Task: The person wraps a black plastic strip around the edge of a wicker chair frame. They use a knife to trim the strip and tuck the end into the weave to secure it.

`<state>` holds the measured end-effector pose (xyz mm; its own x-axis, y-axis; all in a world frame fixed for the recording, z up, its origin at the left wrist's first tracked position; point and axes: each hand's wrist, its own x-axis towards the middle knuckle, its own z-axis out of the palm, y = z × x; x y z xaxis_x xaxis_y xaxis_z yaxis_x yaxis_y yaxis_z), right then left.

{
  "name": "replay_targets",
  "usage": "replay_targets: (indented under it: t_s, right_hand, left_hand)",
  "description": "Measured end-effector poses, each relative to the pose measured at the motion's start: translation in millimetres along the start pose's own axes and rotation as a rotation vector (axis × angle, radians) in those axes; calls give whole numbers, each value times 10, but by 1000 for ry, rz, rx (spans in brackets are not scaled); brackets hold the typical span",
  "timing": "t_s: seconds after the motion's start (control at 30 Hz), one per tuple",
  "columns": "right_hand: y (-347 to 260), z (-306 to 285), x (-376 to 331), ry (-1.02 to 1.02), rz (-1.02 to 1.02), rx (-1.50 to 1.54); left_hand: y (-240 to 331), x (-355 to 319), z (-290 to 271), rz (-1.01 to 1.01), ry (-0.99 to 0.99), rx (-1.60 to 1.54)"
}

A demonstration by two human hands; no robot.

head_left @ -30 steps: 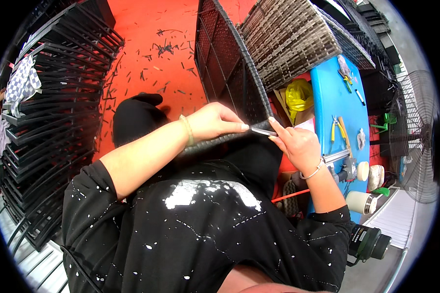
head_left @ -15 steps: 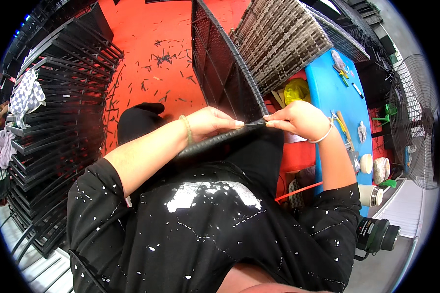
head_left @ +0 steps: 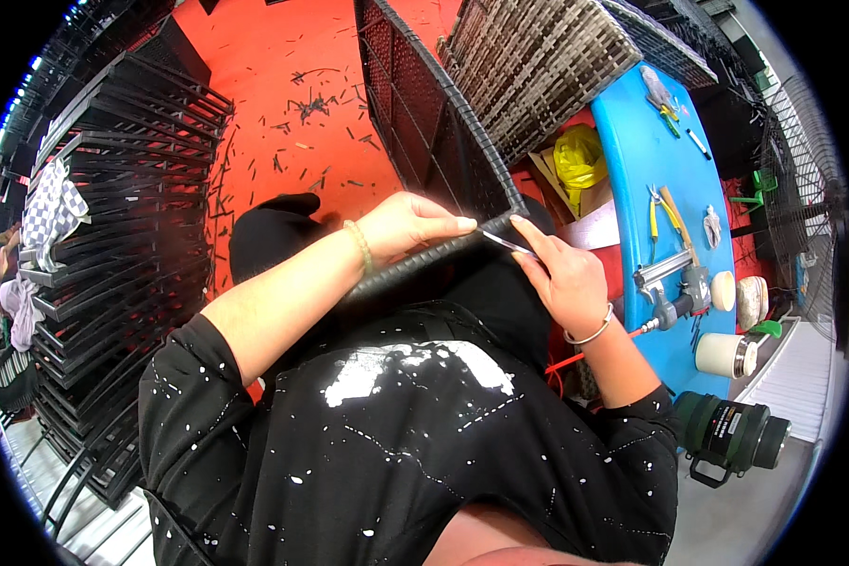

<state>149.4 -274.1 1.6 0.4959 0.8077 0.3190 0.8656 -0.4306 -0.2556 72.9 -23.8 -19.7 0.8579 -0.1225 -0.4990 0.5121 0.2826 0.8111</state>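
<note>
Across my lap rests a dark woven wicker panel (head_left: 431, 118), its edge wrapped in black strip and its near corner between my hands. A narrow shiny dark strip (head_left: 505, 241) stretches between my fingers at that corner. My left hand (head_left: 410, 229), closed in a pinch, grips the strip's left end just above the wrapped edge. On the other side my right hand (head_left: 573, 281) has the strip between thumb and fingers, with the index fingertip against the panel's corner. The far ends of the strip are hidden by my fingers.
At right, a blue table (head_left: 632, 203) carries pliers (head_left: 654, 226), an air stapler (head_left: 674, 297) with a red hose, and a white mug (head_left: 722, 356). A grey-brown wicker piece (head_left: 538, 75) stands beyond. Stacked black frames (head_left: 132, 217) line the left. Black scraps litter the red floor (head_left: 283, 94).
My right hand has come down and nearer the panel's corner, tilting the strip down to the right. The left hand keeps its pinch and has shifted only slightly.
</note>
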Motion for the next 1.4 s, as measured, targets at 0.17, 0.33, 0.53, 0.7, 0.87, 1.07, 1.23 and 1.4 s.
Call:
replay_targets:
  t_s: [0.17, 0.33, 0.53, 0.7, 0.87, 1.07, 1.23, 1.4]
  right_hand:
    - [-102, 191, -170, 139, 128, 131]
    - [-129, 190, -152, 192, 125, 145]
    - [-245, 274, -189, 151, 306, 341]
    - [-203, 206, -170, -144, 385, 447]
    - [-183, 255, -130, -116, 413, 442]
    - [-141, 354, -31, 134, 323, 337]
    - [-143, 446, -46, 179, 324, 459]
    - [-110, 453, -153, 106, 448, 730]
  left_hand:
    - [-56, 56, -12, 96, -5, 114]
    - [-44, 38, -34, 131, 52, 279]
    - [-95, 57, -52, 201, 54, 324]
    - [-28, 14, -11, 215, 37, 396]
    - [-131, 59, -84, 268, -58, 350]
    - [-27, -51, 26, 280, -7, 490]
    - [-54, -124, 102, 391, 66, 684]
    - [-31, -154, 199, 404, 47, 672]
